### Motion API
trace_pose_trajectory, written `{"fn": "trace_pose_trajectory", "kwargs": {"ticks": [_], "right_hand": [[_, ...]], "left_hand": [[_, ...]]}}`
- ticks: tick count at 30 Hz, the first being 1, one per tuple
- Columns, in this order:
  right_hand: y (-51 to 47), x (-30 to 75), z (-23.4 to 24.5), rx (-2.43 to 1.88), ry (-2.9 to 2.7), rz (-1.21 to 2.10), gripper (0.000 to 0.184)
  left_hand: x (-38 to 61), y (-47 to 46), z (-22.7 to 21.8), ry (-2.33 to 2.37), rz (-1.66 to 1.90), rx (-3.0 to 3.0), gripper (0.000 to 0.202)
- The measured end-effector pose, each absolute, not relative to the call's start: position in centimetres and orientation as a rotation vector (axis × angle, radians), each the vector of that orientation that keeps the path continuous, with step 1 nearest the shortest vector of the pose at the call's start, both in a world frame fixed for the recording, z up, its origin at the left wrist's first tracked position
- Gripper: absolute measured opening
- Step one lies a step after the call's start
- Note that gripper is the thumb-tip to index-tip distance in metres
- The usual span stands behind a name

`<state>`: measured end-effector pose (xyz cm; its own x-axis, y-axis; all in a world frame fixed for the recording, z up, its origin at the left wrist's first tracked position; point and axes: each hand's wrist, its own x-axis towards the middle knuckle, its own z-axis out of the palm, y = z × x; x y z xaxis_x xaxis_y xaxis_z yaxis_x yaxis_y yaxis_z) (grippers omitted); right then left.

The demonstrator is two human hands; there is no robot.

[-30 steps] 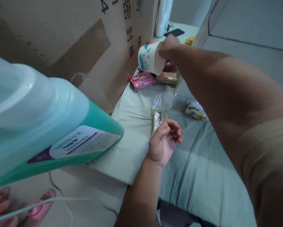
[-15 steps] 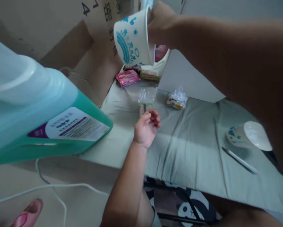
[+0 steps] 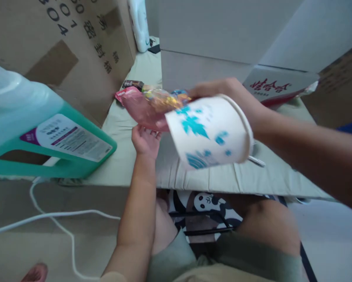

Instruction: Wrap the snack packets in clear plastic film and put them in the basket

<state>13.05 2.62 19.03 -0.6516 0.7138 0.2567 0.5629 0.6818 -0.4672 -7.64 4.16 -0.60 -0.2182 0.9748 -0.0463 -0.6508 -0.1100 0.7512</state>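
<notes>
My right hand [image 3: 236, 92] holds a white paper bucket [image 3: 208, 135] with blue leaf and rainbow prints. The bucket lies tilted on its side in the air. Behind it, a translucent pink plastic container [image 3: 142, 109] with shiny wrapped snacks [image 3: 166, 100] is tilted above the cloth, blurred by motion. The right fingers reach along the snacks' far side, partly hidden by the bucket. My left hand [image 3: 146, 143] is palm up with fingers bent against the container's near edge; the fingertips are partly covered.
A big jug of green liquid [image 3: 67, 137] stands at left beside a cardboard box [image 3: 96, 51]. White boxes [image 3: 205, 31] line the back. A dark packet [image 3: 133, 84] lies behind the snacks. A silver pen-like stick [image 3: 256, 161] is on the cloth-covered surface [image 3: 123, 168].
My right hand has swung the bucket nearer and downward to the right. The pink container has come forward to my left hand. The camera view has shifted.
</notes>
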Motion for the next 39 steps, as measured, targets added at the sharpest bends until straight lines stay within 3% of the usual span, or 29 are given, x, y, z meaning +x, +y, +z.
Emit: {"fn": "trace_pose_trajectory", "kwargs": {"ticks": [8, 15, 20, 26, 29, 37, 39], "right_hand": [[-7.3, 25.2, 9.4, -1.271, -2.318, 0.161, 0.011], [-6.5, 25.8, 3.9, -1.479, -2.234, 0.022, 0.017], [-4.5, 25.5, 2.2, -1.511, -2.023, 0.112, 0.020], [-3.8, 26.0, 3.5, -1.449, -1.807, 0.345, 0.019], [-3.7, 26.7, 4.2, -1.513, -1.702, 0.480, 0.016], [-4.6, 24.9, 3.4, -1.567, -1.777, 0.709, 0.032], [-5.0, 24.1, 3.4, -1.559, -1.797, 0.818, 0.035]], "left_hand": [[-2.8, 3.6, -0.4, 0.905, 1.597, 0.514, 0.018], [2.0, 3.3, -1.5, 1.062, 1.327, 1.113, 0.009], [4.0, 3.8, -2.0, 1.071, 1.230, 1.162, 0.030], [4.3, 2.9, -0.1, 1.071, 1.486, 1.192, 0.032], [4.1, 0.9, 1.8, 0.866, 1.245, 1.283, 0.053], [0.9, -2.7, 3.6, 0.950, 0.907, 1.447, 0.105], [-0.4, -2.7, 3.7, 0.984, 0.817, 1.580, 0.107]]}}
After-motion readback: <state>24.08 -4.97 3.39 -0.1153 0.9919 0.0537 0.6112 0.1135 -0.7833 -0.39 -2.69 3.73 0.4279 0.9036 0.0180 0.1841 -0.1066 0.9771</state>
